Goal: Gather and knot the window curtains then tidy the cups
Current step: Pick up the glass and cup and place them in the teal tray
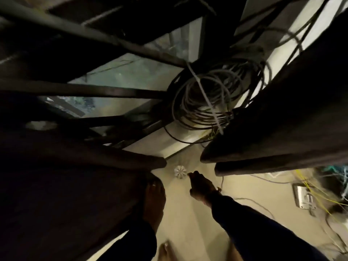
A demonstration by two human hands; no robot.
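Btwn dark curtains [66, 194], floor gap, L hand [153, 196] at curtain edge.

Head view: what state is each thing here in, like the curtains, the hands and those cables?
Left curtain: hanging loose, not knotted, left hand laid against its edge.
Right curtain: hanging loose, untouched.
Right hand: reaching forward, fingers loosely curled, holding nothing.
Cables: wound in a coil by the window.
Window: uncovered between the curtains.
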